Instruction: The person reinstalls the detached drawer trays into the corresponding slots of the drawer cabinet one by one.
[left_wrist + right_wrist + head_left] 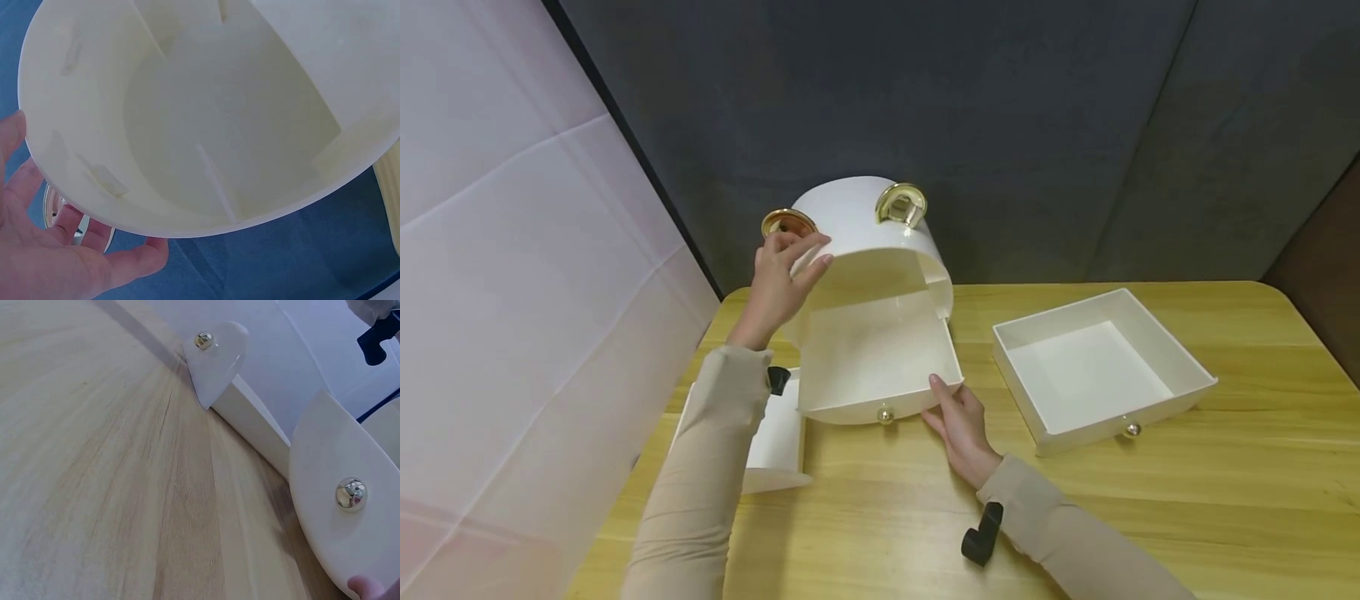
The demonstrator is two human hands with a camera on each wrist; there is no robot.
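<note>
Two bare hands are working on a white rounded cabinet shell [865, 242] at the left-rear part of a wooden table [1225, 517]. The left hand [778, 279] is gripping the shell's left rim, thumb and fingers curling around the edge just beside a gold round fitting [787, 222]; the left wrist view is showing the fingers [62, 250] wrapping under the rim of the shell [206, 125], with the hollow interior and its slot ribs facing the camera. A second gold fitting [900, 202] is sitting on the shell's top right.

One drawer [880, 362] is sitting partly inside the shell, its curved front with a small gold knob [886, 414] projecting toward the person. The right hand [961, 429] is resting against the drawer's front right corner, fingers straight and close together, touching rather than clasping; the right wrist view is showing a fingertip [369, 589] at the lower edge of the drawer front [331, 512] and the knob [350, 493].

A second drawer [1097, 367] is lying on the table well to the right, open side up, its own knob [1132, 429] facing forward. A third drawer [775, 442] is lying at the left edge, partly hidden under the left sleeve [700, 483]; the right wrist view is showing its front and knob [203, 340].
</note>
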